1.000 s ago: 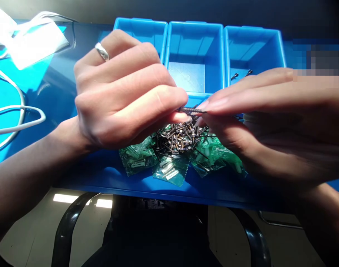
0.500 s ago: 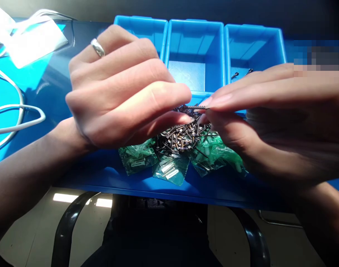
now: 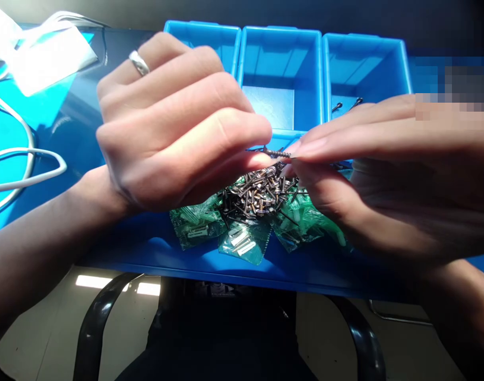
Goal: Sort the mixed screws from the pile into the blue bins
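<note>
A dark threaded screw (image 3: 278,154) lies nearly level between my two hands. At its pointed end my right hand (image 3: 368,169) pinches it between thumb and fingertips. My left hand (image 3: 182,127), wearing a silver ring, is curled, with thumb and index finger at the head end of the screw. Below them a heap of loose screws (image 3: 261,196) in mixed dark and brassy tones is partly hidden by the hands. Small clear green bags (image 3: 244,243) with white plugs and screws inside lie around the heap's near side.
Behind the hands stand three blue bins: a left bin (image 3: 202,32), a middle bin (image 3: 307,79) and a right bin (image 3: 368,63) with a few dark screws (image 3: 337,107) in it. White cables (image 3: 31,153) and white paper (image 3: 51,58) lie at left. The blue table's front edge (image 3: 242,278) is near my lap.
The left thumb and index finger have parted a little, and the screw's head now shows between them. The screw has tilted slightly, its tip still in the right hand's pinch.
</note>
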A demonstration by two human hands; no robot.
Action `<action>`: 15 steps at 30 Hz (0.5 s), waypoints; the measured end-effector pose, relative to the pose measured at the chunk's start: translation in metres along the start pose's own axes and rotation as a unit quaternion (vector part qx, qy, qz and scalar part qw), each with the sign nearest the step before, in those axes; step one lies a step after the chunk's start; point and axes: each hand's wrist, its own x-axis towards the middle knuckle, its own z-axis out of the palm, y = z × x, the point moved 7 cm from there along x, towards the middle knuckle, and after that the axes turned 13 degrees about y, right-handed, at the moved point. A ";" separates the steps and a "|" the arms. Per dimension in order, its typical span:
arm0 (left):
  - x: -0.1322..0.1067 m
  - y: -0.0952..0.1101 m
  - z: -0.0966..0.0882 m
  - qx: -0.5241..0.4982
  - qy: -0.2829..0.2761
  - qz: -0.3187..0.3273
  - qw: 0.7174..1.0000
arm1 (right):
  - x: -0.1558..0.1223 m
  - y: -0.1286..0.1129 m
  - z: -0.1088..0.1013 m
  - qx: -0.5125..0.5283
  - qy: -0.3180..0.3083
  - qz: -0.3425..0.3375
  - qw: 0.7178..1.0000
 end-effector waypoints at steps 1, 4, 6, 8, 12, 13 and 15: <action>0.001 -0.001 0.001 -0.004 -0.010 -0.007 1.000 | 0.000 -0.004 0.001 0.008 0.003 -0.009 1.000; 0.003 -0.004 0.000 -0.021 -0.026 -0.038 0.999 | 0.001 -0.009 0.005 0.027 0.001 -0.007 1.000; 0.005 -0.002 -0.001 -0.034 -0.025 -0.036 0.998 | 0.003 -0.009 0.005 0.045 0.004 0.011 0.999; 0.006 0.001 -0.001 -0.027 -0.009 -0.027 0.999 | 0.003 -0.010 0.004 0.051 0.011 0.028 0.998; 0.006 0.003 0.000 0.000 0.020 -0.002 1.000 | 0.002 -0.011 0.003 0.001 0.039 0.074 0.996; 0.006 0.002 0.000 -0.004 0.017 0.000 1.000 | 0.002 -0.010 0.002 -0.008 0.049 0.088 0.995; 0.004 -0.003 0.000 -0.008 0.002 -0.015 1.000 | 0.003 -0.008 0.000 -0.011 0.043 0.084 0.995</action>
